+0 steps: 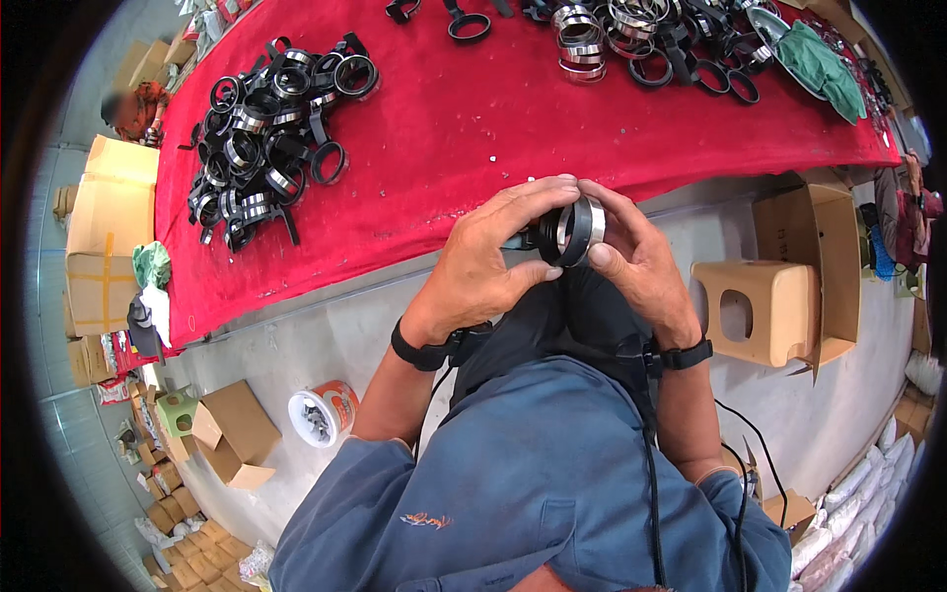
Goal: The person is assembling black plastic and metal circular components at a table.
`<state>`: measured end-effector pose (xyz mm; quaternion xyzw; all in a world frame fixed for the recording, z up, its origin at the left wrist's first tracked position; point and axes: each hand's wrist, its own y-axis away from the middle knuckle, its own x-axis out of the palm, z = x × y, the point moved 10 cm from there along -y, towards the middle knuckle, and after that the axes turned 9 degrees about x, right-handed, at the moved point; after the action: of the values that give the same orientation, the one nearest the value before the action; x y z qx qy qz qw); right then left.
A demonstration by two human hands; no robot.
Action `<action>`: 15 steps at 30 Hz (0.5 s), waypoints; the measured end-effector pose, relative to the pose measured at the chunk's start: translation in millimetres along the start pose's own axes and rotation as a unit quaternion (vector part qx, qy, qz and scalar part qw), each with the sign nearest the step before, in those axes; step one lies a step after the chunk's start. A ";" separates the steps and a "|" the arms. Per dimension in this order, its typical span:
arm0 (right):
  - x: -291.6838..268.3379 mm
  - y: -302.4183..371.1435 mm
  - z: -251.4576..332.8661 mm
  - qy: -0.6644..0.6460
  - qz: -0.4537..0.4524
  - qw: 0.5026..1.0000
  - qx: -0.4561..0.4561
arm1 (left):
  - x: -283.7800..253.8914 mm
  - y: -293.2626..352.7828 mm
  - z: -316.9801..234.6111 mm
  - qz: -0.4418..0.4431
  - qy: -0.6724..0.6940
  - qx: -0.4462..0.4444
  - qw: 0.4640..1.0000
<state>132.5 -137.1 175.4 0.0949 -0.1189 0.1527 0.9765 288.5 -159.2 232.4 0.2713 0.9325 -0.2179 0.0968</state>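
Just off the table's near edge, both hands hold one black ring [589,231] with a shiny silver metal band in it and a dark arm at its left side. My left hand [480,259] is closed around the left side, its thumb below and its fingers above. Against the ring's right side press the fingertips and thumb of my right hand [641,257]. My left palm partly hides the arm. On the table lie a pile of similar black ringed parts [247,148] at the left and loose silver metal bands [580,44] at the far middle.
A red cloth covers the table [424,148]. More black parts [705,74] and a tray with green cloth [819,69] lie far right. A tan stool [779,316] stands right, beside an open carton [838,266]. Left on the floor are a white bucket [314,414] and a carton [237,434].
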 end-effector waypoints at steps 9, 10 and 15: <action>-10.3 -0.7 -5.9 -0.232 0.068 0.969 0.043 | -21.6 -2.2 3.3 -0.099 0.242 -0.003 0.965; -6.8 1.1 -1.7 -0.279 0.112 0.953 0.033 | -25.6 -1.9 1.3 -0.102 0.243 -0.002 0.965; 1.5 4.5 -4.8 -0.437 0.207 0.874 0.036 | -26.6 0.8 -0.9 -0.109 0.273 0.000 0.956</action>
<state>133.5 -131.4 171.9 0.1606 -0.5451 0.2985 0.7668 311.1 -170.5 240.9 0.2176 0.9472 -0.1451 -0.1855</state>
